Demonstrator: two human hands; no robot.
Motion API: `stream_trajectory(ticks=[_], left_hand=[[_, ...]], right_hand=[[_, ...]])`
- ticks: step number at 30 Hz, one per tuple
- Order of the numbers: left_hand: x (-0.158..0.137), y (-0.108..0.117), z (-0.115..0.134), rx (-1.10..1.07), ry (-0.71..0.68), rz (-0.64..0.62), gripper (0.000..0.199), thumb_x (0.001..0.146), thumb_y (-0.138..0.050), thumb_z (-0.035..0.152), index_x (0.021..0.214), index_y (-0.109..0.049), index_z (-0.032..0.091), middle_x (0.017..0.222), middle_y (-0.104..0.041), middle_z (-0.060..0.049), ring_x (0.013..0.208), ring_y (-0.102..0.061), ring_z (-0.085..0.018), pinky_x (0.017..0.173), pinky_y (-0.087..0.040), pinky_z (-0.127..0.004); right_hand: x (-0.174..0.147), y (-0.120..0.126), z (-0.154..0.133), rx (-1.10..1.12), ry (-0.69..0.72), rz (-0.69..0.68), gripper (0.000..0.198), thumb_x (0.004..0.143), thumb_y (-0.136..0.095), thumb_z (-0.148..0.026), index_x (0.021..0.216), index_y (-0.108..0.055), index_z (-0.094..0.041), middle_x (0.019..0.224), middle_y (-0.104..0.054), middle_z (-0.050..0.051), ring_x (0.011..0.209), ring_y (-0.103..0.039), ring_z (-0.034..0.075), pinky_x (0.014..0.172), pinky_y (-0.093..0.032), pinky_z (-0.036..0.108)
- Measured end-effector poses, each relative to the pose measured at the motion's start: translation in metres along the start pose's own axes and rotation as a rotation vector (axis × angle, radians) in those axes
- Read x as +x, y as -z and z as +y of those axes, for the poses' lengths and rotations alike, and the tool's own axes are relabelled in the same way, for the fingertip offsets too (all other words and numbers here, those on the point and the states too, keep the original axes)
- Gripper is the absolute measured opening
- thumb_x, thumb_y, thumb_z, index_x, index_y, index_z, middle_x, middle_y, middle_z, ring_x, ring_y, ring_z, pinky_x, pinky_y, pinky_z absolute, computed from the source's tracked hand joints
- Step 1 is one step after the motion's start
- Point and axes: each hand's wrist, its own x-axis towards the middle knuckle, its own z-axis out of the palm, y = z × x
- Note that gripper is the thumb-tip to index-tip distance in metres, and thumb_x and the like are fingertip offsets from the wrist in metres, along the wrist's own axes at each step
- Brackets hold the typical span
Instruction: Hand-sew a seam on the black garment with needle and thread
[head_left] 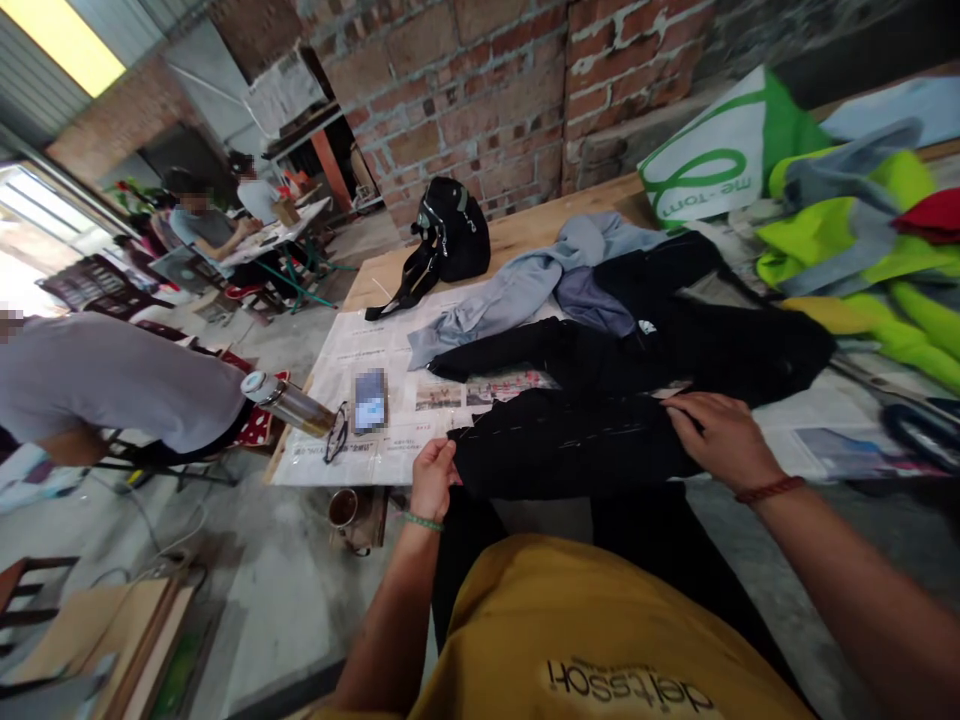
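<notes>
A piece of black cloth [570, 440] with lines of pale stitches lies along the table's near edge, part of it hanging over. My left hand [433, 480] pinches its left end between thumb and fingers. At the other end my right hand [720, 440] rests on the cloth, its fingers bent over the upper edge; whether they grip it is hidden. Just beyond lies a black garment [757, 345] with a small white mark. Behind that a light grey garment [517, 280] is spread in loose folds.
Newspaper [315, 455] covers the table. On its left are a phone [370, 400], eyeglasses [337, 433] and a tilted-looking bottle [289, 402]. A black bag [457, 230] stands at the back. To the right are scissors [919, 435], yellow-green cloth [840, 230] and a green-white bag [720, 150]. People sit at left.
</notes>
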Motion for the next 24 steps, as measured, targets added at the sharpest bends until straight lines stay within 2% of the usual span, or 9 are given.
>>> stream_trajectory(ticks=[4, 9, 15, 18, 20, 24], left_hand=[[-0.004, 0.002, -0.011, 0.091, -0.053, 0.041, 0.038, 0.059, -0.071, 0.046, 0.074, -0.053, 0.015, 0.043, -0.042, 0.010, 0.035, -0.038, -0.004, 0.037, -0.035, -0.016], [-0.002, 0.001, -0.016, 0.172, -0.114, 0.066, 0.031, 0.063, -0.068, 0.041, 0.076, -0.057, 0.016, 0.045, -0.043, 0.010, 0.033, -0.039, -0.004, 0.033, -0.035, -0.016], [0.000, 0.007, -0.018, 0.128, -0.029, 0.008, 0.041, 0.060, -0.069, 0.042, 0.087, -0.054, 0.014, 0.045, -0.048, 0.009, 0.030, -0.041, -0.006, 0.030, -0.034, -0.017], [-0.002, 0.007, -0.014, 0.117, 0.010, -0.021, 0.046, 0.057, -0.071, 0.040, 0.089, -0.052, 0.014, 0.046, -0.049, 0.009, 0.031, -0.043, -0.006, 0.029, -0.038, -0.017], [-0.003, 0.005, -0.011, 0.123, 0.017, -0.025, 0.046, 0.056, -0.072, 0.039, 0.088, -0.052, 0.014, 0.046, -0.049, 0.009, 0.033, -0.044, -0.006, 0.029, -0.038, -0.017], [-0.003, 0.004, -0.010, 0.144, 0.013, -0.048, 0.042, 0.054, -0.074, 0.038, 0.081, -0.053, 0.013, 0.047, -0.049, 0.008, 0.035, -0.045, -0.006, 0.029, -0.037, -0.016]], right_hand=[[-0.002, -0.001, -0.002, 0.034, -0.032, 0.005, 0.022, 0.083, -0.042, -0.029, 0.087, -0.063, -0.023, 0.092, -0.067, 0.010, 0.092, -0.059, 0.029, 0.081, -0.040, 0.043], [-0.005, -0.002, -0.001, 0.047, -0.006, 0.026, 0.023, 0.084, -0.041, -0.030, 0.087, -0.063, -0.022, 0.091, -0.067, 0.010, 0.091, -0.060, 0.028, 0.082, -0.041, 0.043], [-0.001, 0.000, -0.003, 0.006, -0.004, 0.023, 0.031, 0.085, -0.044, -0.041, 0.098, -0.062, -0.020, 0.093, -0.067, 0.008, 0.091, -0.060, 0.026, 0.081, -0.043, 0.041], [0.008, 0.007, -0.013, 0.051, -0.036, 0.049, 0.031, 0.085, -0.045, -0.041, 0.100, -0.061, -0.019, 0.092, -0.067, 0.007, 0.089, -0.060, 0.024, 0.080, -0.045, 0.039], [0.015, 0.010, -0.026, 0.079, -0.010, 0.061, 0.030, 0.084, -0.047, -0.040, 0.100, -0.062, -0.020, 0.093, -0.066, 0.008, 0.090, -0.060, 0.023, 0.082, -0.045, 0.038], [0.029, 0.000, -0.050, 0.114, 0.121, -0.054, 0.030, 0.081, -0.051, -0.036, 0.105, -0.062, -0.022, 0.103, -0.065, 0.007, 0.104, -0.055, 0.025, 0.089, -0.042, 0.042]])
